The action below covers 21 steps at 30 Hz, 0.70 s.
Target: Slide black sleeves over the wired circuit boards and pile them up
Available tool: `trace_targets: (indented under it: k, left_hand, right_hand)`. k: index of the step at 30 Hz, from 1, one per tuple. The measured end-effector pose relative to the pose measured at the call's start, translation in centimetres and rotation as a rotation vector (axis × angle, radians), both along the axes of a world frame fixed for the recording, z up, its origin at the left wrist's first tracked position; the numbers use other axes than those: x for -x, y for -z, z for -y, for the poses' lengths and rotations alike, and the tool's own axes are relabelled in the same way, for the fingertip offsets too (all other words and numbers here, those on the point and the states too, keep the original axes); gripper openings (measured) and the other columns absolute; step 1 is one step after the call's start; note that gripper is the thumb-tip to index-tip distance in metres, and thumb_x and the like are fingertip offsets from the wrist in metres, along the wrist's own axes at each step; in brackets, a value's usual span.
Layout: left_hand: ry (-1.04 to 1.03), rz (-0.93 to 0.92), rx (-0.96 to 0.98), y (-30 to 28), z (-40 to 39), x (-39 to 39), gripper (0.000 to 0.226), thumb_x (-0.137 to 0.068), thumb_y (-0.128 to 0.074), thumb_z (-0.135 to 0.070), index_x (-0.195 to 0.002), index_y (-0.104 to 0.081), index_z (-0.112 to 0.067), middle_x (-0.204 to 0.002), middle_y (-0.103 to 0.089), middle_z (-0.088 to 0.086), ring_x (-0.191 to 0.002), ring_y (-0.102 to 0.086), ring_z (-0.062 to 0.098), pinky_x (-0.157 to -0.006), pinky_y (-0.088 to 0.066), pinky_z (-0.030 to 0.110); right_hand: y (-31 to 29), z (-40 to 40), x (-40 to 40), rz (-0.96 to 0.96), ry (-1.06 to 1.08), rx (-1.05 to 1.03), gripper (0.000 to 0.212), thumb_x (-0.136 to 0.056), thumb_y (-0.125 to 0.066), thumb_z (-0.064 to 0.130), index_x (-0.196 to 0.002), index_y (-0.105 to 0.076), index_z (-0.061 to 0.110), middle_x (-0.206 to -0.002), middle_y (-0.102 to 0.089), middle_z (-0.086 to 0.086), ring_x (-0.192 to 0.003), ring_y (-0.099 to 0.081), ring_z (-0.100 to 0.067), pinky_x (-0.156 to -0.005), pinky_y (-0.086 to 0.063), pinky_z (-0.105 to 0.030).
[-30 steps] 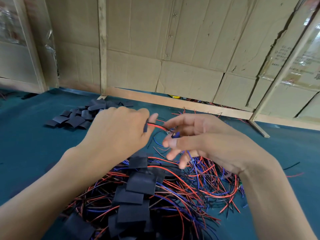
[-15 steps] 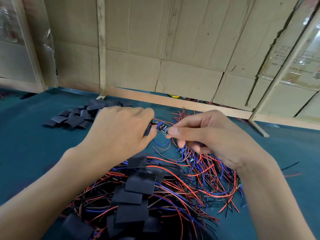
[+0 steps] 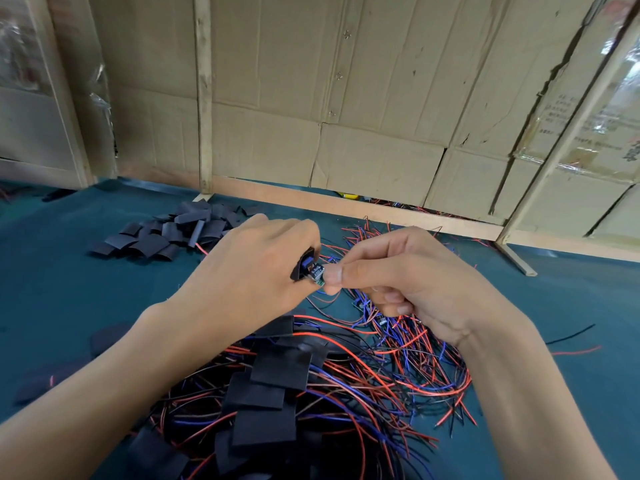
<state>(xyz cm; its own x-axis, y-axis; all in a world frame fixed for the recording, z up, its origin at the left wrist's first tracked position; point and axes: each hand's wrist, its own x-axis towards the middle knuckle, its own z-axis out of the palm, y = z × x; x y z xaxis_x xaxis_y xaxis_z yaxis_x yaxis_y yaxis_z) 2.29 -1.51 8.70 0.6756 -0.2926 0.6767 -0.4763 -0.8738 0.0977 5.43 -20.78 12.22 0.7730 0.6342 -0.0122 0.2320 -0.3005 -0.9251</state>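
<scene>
My left hand (image 3: 256, 271) grips a black sleeve (image 3: 302, 264) above the table. My right hand (image 3: 398, 275) pinches a small circuit board (image 3: 316, 271) whose near end sits in the sleeve's mouth. Below my hands lies a pile of sleeved boards (image 3: 273, 386) tangled in red, blue and black wires. Bare wired boards (image 3: 398, 327) lie in a heap under my right hand. A stack of loose black sleeves (image 3: 166, 233) lies at the far left on the green table (image 3: 69, 299).
A cardboard wall (image 3: 346, 116) with wooden posts (image 3: 203, 98) closes off the back of the table. A slanted wooden strut (image 3: 516, 261) stands at the right. Stray red and black wires (image 3: 571, 344) lie on the cloth to the right.
My right hand brought a circuit board up from the wire heap to the sleeve held in my left hand, and the board's end has entered the sleeve.
</scene>
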Motion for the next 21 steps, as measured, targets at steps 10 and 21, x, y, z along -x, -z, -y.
trace_targets:
  k: [10,21]
  left_hand:
    - [0.163,0.085,-0.2,-0.3,0.1,0.2,0.023,-0.082,-0.05,-0.026,-0.069,-0.055,-0.007,-0.061,-0.047,0.003,-0.054,-0.044,0.024,-0.065,-0.015,0.019]
    - [-0.156,-0.332,-0.327,1.8,-0.7,-1.3,0.053,-0.08,-0.025,-0.08,-0.078,-0.039,-0.03,-0.071,-0.049,-0.008,-0.072,-0.051,0.019,-0.06,-0.037,0.032]
  right_hand:
    - [-0.4,-0.2,1.1,0.348,-0.015,0.072,0.009,-0.083,-0.08,0.02,-0.077,-0.079,0.015,-0.065,-0.06,-0.018,-0.056,-0.039,-0.024,-0.054,-0.029,-0.037]
    - [0.2,1.5,-0.5,0.159,-0.045,0.421,0.021,-0.086,-0.076,0.041,-0.093,-0.074,0.021,-0.062,-0.062,0.004,-0.056,-0.056,-0.012,-0.056,-0.049,-0.024]
